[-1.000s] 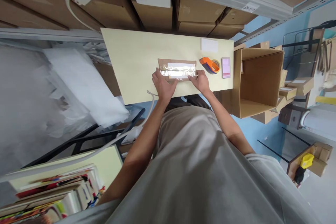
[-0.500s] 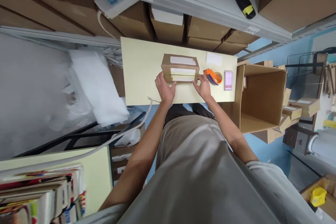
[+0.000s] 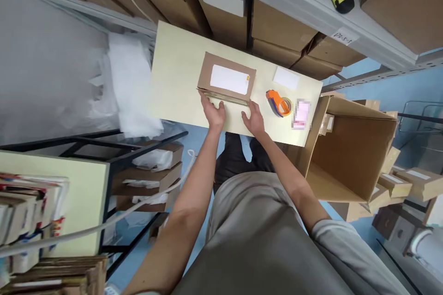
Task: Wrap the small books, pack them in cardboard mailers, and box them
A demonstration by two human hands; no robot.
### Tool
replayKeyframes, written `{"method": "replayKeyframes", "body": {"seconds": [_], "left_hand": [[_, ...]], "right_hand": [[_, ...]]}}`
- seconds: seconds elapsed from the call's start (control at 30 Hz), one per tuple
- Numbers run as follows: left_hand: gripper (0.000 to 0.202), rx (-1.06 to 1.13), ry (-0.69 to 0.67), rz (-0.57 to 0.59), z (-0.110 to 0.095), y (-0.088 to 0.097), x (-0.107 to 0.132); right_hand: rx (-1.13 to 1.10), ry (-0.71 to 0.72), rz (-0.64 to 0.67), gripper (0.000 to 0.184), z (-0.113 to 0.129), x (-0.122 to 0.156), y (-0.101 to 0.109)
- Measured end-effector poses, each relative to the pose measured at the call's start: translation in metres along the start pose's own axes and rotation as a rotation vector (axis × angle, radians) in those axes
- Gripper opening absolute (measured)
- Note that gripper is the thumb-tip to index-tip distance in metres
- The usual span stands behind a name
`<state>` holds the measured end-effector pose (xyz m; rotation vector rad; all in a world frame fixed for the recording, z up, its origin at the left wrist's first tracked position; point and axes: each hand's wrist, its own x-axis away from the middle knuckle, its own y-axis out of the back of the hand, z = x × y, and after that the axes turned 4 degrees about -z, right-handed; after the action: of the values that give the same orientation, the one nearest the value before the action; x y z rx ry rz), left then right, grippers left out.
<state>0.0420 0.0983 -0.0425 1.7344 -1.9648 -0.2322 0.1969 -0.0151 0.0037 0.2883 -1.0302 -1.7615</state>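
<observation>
A brown cardboard box (image 3: 204, 73) with a white label (image 3: 229, 79) on its upper face lies on the pale yellow table (image 3: 175, 83). My left hand (image 3: 214, 113) is at the box's near left corner, fingers stretched along the edge and thumb apart. At the near right corner, my right hand (image 3: 254, 120) has its fingertips against the box and its thumb spread away. Neither hand is wrapped round the box. To the right of the box lies an orange tape dispenser (image 3: 278, 103); beyond it is a pink, pixelated phone-like rectangle (image 3: 301, 114).
A white paper slip (image 3: 286, 77) lies at the table's back right. An open large carton (image 3: 346, 161) stands to the right. Shelved cartons (image 3: 277, 27) line the back. White packing material (image 3: 133, 85) hangs at left, above a pale hose (image 3: 138, 205).
The box has turned so its labelled face points up, and its far side has swung leftward. My hands have loosened from its sides to its near corners. The camera view has shifted and rotated.
</observation>
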Motion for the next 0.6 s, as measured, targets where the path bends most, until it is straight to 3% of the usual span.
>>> {"method": "replayKeyframes", "body": {"seconds": [0.1,0.2,0.3,0.47,0.53,0.6], "left_hand": [[0.102,0.064,0.134,-0.099,0.002,-0.019,0.007],[0.102,0.155,0.123,-0.107,-0.005,-0.038,0.019],[0.102,0.243,0.106,-0.115,-0.018,-0.055,0.024],[0.082,0.266,0.115,-0.156,-0.035,-0.065,0.039],[0.065,0.278,0.132,-0.125,-0.039,-0.065,0.065],[0.045,0.344,0.119,0.007,-0.044,-0.066,0.100]], "right_hand": [[0.040,0.037,-0.068,0.056,-0.029,0.007,0.027],[0.109,-0.021,-0.219,0.049,-0.065,0.012,0.060],[0.150,-0.088,-0.266,0.049,-0.088,0.005,0.075],[0.143,-0.186,-0.200,0.046,-0.086,-0.016,0.065],[0.078,-0.183,-0.190,0.042,-0.079,-0.013,0.063],[-0.057,-0.165,-0.151,0.043,-0.074,-0.002,0.065]]}}
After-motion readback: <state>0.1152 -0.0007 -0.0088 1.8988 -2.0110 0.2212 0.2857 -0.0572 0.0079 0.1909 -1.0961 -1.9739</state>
